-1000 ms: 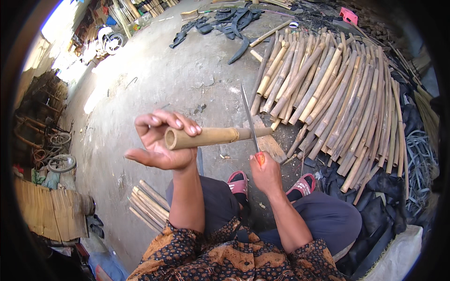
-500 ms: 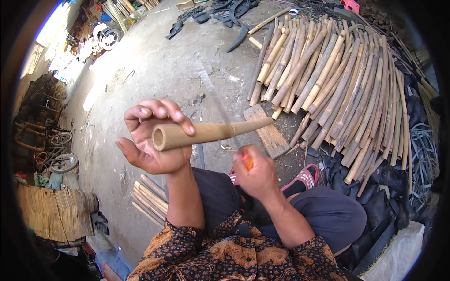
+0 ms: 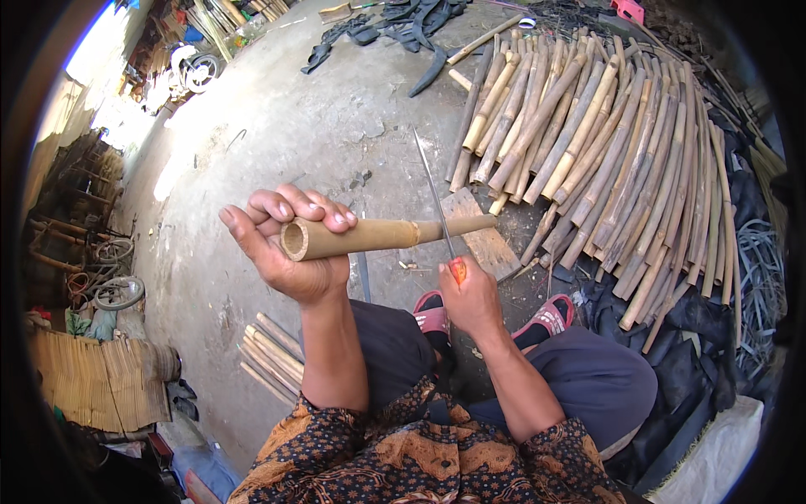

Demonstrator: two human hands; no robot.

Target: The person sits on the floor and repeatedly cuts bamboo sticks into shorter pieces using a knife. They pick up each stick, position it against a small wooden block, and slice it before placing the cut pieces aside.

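My left hand [image 3: 304,270] is wrapped around the near part of a bamboo pole [image 3: 382,237], its hollow cut end facing me. The pole slants away to the right, and its far end reaches over a worn wooden board [image 3: 494,252] on the ground. In my right hand [image 3: 472,302] is a long-bladed knife [image 3: 430,183] gripped by its orange-red handle. The blade points up and forward, seen almost edge-on, and crosses the pole just past a node. Whether blade and bamboo touch, I cannot tell.
A large heap of bamboo poles [image 3: 579,160] covers the right side. Several shorter pieces [image 3: 273,357] lie left of my knee. Black strips [image 3: 416,29] lie on the floor ahead, and a bundle of slats [image 3: 101,382] is at the far left. My sandalled feet flank the work.
The knife blade, smeared by motion before, now shows sharply across the pole. My right hand has shifted slightly right, and my left fingers have closed more around the bamboo.
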